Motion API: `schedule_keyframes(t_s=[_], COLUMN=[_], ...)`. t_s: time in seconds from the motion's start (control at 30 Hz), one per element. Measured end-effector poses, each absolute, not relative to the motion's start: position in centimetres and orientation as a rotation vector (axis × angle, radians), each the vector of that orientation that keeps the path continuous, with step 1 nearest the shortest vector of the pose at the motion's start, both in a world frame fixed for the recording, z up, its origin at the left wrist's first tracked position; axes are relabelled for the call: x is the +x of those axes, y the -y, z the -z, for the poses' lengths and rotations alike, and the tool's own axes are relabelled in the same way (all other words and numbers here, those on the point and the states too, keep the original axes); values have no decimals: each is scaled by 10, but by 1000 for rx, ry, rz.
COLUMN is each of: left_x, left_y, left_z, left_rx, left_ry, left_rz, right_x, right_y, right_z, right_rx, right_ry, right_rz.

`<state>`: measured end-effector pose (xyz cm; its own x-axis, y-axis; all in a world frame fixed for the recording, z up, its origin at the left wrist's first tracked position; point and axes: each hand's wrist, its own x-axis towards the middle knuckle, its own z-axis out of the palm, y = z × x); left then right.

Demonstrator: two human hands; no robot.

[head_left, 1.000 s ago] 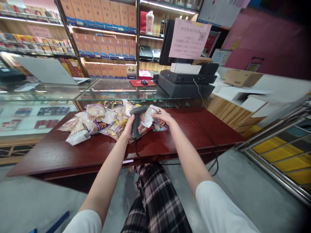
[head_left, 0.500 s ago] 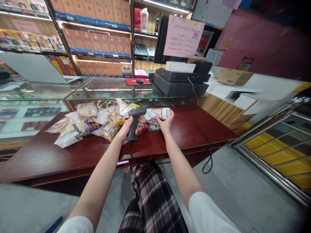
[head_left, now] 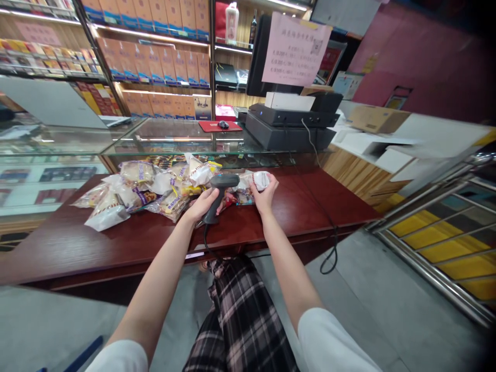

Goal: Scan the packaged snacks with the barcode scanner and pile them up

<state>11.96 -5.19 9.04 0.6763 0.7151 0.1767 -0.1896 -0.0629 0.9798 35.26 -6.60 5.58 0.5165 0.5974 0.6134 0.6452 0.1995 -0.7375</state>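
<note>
My left hand (head_left: 204, 204) is wrapped round the handle of a dark grey barcode scanner (head_left: 225, 181), its head turned toward the right. A cable runs down from the grip. In my right hand (head_left: 265, 194) is a white snack packet (head_left: 260, 180), gripped at its right end above the table. Several clear and white snack packets (head_left: 170, 202) lie heaped to the left of the scanner, some with purple or yellow print. Behind and below the scanner sit more small packets, partly hidden by it and by my hands.
The red-brown table (head_left: 310, 204) abuts a glass display counter (head_left: 174, 139). On the counter stand a black cash register (head_left: 289, 129) with a sign-covered monitor and a mouse (head_left: 223, 125) on a red pad. A looped cable (head_left: 329, 258) hangs off the table's front; a metal railing (head_left: 434, 248) stands right.
The scanner has shifted slightly right and tilted toward the packet. The packet in my right hand has been turned, showing more of its white end.
</note>
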Motion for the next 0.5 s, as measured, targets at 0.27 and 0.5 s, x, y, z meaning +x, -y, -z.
schedule_keyframes(t_s=[0.27,0.5], left_x=[120,117], left_y=[49,45], left_z=[-87,-82], left_rx=[1444,1397], left_ry=[-444,-431], left_rz=[-793,-757], right_x=[350,381], right_y=[70,76], right_z=[-62,-74], right_rx=[-1503,-1678], right_ry=[1136,961], right_rz=[50,286])
